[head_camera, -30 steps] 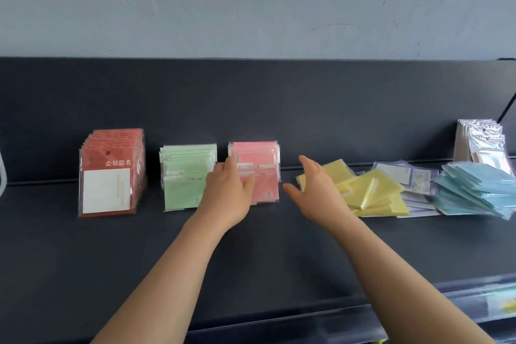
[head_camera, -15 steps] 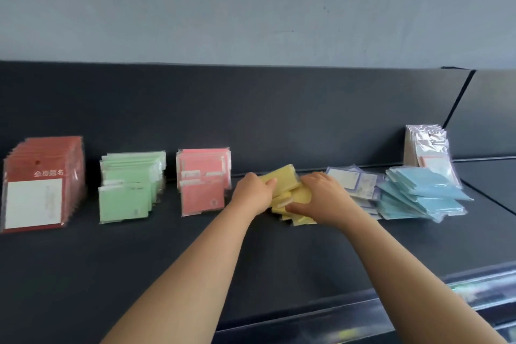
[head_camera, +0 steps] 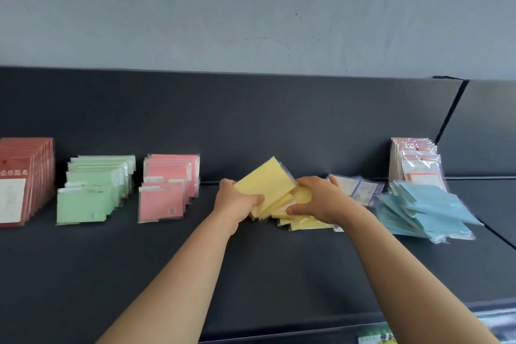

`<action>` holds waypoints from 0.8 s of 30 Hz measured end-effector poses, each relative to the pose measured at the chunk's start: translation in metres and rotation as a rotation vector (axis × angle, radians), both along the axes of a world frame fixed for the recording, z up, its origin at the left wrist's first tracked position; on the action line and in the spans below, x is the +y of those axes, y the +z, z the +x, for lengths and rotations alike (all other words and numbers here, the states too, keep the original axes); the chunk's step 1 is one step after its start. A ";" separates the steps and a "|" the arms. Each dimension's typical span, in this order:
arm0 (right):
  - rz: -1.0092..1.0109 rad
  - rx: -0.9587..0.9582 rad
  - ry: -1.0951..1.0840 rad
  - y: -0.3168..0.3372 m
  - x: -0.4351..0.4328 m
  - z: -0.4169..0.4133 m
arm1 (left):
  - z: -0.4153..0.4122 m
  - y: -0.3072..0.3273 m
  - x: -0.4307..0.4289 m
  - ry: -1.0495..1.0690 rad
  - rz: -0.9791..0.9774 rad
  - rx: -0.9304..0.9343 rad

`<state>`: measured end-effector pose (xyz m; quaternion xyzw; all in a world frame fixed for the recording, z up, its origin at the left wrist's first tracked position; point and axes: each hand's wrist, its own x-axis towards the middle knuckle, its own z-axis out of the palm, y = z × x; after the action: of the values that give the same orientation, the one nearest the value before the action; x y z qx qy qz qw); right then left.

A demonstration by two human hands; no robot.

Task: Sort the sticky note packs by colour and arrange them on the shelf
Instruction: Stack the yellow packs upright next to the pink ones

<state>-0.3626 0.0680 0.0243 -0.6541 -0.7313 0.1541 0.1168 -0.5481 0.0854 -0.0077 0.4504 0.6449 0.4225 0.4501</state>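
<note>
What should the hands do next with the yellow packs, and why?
Probably gather the yellow sticky note packs and stand them upright right of the pink packs. The left hand and right hand grip them loosely fanned, while green packs and pink stand in rows.

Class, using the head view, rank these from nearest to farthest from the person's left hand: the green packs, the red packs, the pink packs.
Measured from the left hand, which grips yellow packs:
1. The pink packs, just to its left.
2. The green packs, further left.
3. The red packs, at the far left edge.
</note>
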 end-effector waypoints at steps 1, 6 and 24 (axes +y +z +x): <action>-0.004 -0.003 0.011 0.000 0.001 0.001 | -0.001 0.001 -0.001 0.019 0.027 -0.021; 0.038 -0.105 0.082 -0.005 0.011 0.001 | -0.018 0.008 -0.006 0.171 0.226 -0.071; 0.175 -0.232 0.059 -0.005 0.007 0.003 | -0.024 -0.023 -0.017 0.230 0.185 -0.340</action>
<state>-0.3597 0.0750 0.0194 -0.6329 -0.7696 0.0164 0.0836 -0.5717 0.0687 -0.0310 0.3357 0.5652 0.5984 0.4580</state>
